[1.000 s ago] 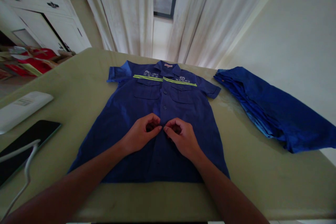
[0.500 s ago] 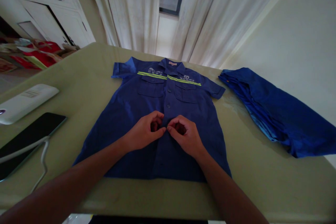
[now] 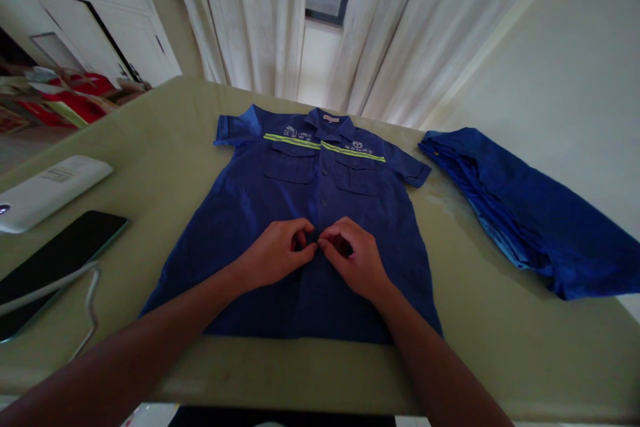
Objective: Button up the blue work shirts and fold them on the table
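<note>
The left hand [image 3: 273,253] and the right hand [image 3: 356,260] are being held with fingertips nearly meeting over the middle of the blue shirt [image 3: 295,203]. The shirt front is being pinched at its centre strip [image 3: 323,220] between the right thumb and finger; the left thumb and finger are being kept curled at the same strip, and whether cloth is being gripped there cannot be told. The shirt is being spread face up on the table [image 3: 500,353] beneath both hands, its collar [image 3: 330,121] and yellow stripes [image 3: 353,151] being turned to the far side, its hem toward the wearer. Two buttons [image 3: 323,203] are being left visible just beyond the fingertips. The folded blue garment [image 3: 525,213] is being kept apart, to the right.
</note>
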Motion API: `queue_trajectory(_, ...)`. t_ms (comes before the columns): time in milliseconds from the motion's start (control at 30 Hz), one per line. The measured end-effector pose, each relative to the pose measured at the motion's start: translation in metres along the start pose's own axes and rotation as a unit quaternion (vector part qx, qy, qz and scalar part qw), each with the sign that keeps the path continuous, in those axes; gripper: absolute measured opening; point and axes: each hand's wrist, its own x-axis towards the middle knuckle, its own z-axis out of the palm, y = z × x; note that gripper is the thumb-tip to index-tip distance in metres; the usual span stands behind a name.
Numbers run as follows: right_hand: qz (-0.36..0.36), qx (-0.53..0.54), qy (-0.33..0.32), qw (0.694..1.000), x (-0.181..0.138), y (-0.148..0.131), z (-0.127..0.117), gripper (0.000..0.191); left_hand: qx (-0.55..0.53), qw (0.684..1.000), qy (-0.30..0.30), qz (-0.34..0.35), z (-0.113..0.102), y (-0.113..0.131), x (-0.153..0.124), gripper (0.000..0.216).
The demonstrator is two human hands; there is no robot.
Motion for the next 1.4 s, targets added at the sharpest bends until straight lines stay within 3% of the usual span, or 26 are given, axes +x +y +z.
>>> queue_trajectory(267, -0.078, -0.046, 0.001, 0.996, -0.003, 0.000, -0.006, 0.006, -0.125, 0.992, -0.012, -0.024, 0.001, 0.003, 0.000, 0.025)
queue_trajectory(567, 0.041, 0.005, 0.013, 0.999, -0.002, -0.011, 0.000, 0.005, -0.122, 0.991, 0.038, -0.035, 0.008, 0.002, 0.002, 0.017)
queue_trajectory(667, 0.035, 0.012, 0.011, 0.999, -0.003, -0.009, 0.000, 0.006, -0.115, 0.992, 0.031, -0.038, 0.008, 0.002, 0.001, 0.016)
queue_trajectory(867, -0.043, -0.030, -0.023, 0.998, -0.006, -0.004, -0.002, 0.008, -0.091, 0.995, 0.030, -0.012, 0.008, 0.002, 0.000, 0.013)
queue_trajectory(1167, 0.053, 0.026, -0.022, 0.998, -0.001, -0.003, -0.006, 0.017, -0.119, 0.993, -0.010, -0.007, 0.001, 0.000, 0.001, 0.021)
queue_trajectory(1400, 0.060, 0.022, -0.046, 0.997, -0.001, -0.006, -0.005, 0.010, -0.120, 0.992, -0.043, -0.015, -0.003, -0.001, 0.002, 0.030)
